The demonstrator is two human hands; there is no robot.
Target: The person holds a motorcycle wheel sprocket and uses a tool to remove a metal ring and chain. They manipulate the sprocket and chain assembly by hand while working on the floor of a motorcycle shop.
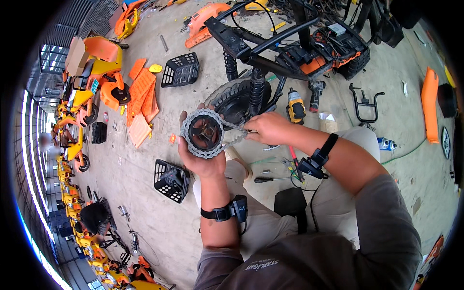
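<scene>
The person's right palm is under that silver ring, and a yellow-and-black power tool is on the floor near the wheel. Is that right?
Not quite: the head view shows the left hand under the silver ring, not the right. The yellow-and-black power tool is indeed on the floor near the wheel.

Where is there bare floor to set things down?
The coiled silver metal chain could go on bare grey concrete floor left of the lower black lattice plastic crate, or below the curved orange panel, far right. Crowded: between the knees, with a black-handled screwdriver; beside the black wheel, with a yellow-and-black power tool.
</scene>
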